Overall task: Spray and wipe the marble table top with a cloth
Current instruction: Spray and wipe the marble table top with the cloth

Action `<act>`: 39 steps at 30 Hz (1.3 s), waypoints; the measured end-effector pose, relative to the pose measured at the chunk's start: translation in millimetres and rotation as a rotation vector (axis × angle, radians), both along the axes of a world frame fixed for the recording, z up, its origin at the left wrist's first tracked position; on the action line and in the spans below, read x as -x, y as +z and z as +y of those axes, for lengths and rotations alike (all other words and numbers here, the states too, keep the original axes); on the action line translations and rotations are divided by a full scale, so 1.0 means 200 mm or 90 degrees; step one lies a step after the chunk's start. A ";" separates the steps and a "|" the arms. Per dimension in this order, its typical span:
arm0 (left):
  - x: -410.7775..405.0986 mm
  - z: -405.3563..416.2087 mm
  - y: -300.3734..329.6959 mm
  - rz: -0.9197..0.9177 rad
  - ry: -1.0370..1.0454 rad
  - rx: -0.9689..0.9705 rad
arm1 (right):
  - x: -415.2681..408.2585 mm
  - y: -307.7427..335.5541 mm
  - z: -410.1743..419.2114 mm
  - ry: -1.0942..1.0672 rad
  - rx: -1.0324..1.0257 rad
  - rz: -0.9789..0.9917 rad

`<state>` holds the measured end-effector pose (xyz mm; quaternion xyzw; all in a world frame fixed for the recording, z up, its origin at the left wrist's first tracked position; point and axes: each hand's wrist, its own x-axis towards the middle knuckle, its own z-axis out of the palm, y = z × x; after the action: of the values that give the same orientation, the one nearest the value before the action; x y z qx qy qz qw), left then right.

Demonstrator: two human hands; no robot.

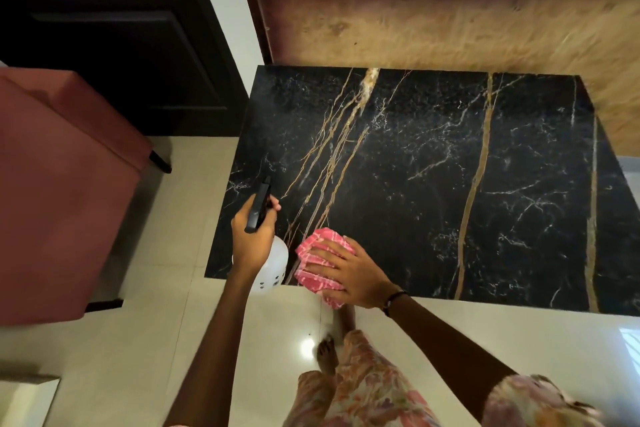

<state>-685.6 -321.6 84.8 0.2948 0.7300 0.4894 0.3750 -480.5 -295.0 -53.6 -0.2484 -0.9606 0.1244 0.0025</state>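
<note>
Pink cloth bunched at the near left edge of the black gold-veined marble table, right hand grip spread flat on it, left hand grip wrapped round white spray bottle just beside, pink chair left

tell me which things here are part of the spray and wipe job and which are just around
Part of the job:
black gold-veined marble table top
white plastic spray bottle with black nozzle, gripped by left hand
pink checked cloth, pressed under right hand

Just around:
pink upholstered chair
dark wooden door
brown textured wall panel
</note>
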 end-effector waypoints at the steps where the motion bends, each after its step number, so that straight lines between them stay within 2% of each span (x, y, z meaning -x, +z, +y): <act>1: 0.00 0.01 0.00 -0.002 0.008 -0.002 | -0.03 0.01 0.01 -0.042 0.024 0.010; 6: -0.03 0.05 0.00 0.025 0.040 -0.046 | 0.15 0.10 0.00 -0.393 0.136 -0.029; 9: -0.05 0.06 -0.02 0.070 0.075 -0.051 | 0.36 0.12 -0.02 -0.501 0.162 -0.057; 14: -0.06 0.04 -0.06 0.112 0.097 -0.052 | 0.42 0.14 -0.06 -0.461 0.172 -0.089; 16: -0.04 0.03 -0.08 0.083 0.133 -0.025 | 0.39 0.13 -0.04 -0.438 0.172 -0.052; 23: 0.01 -0.04 -0.11 0.055 0.166 0.003 | 0.35 0.18 0.00 -0.363 0.199 -0.089; 28: 0.03 -0.10 -0.16 0.092 0.132 -0.018 | 0.35 0.19 -0.01 -0.356 0.195 -0.101; 34: 0.04 -0.15 -0.07 0.085 0.038 0.023 | 0.38 0.21 -0.01 -0.364 0.195 -0.119; 36: 0.06 -0.19 -0.09 0.088 0.000 0.055 | 0.42 0.25 -0.01 -0.357 0.178 -0.078; 39: 0.08 -0.28 -0.14 0.120 -0.018 0.108 | 0.50 0.31 -0.05 -0.285 0.160 0.085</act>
<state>-700.8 -378.2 56.9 0.3170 0.7966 0.3903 0.3355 -580.1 -304.4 8.1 -0.4444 -0.8564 0.2552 0.0628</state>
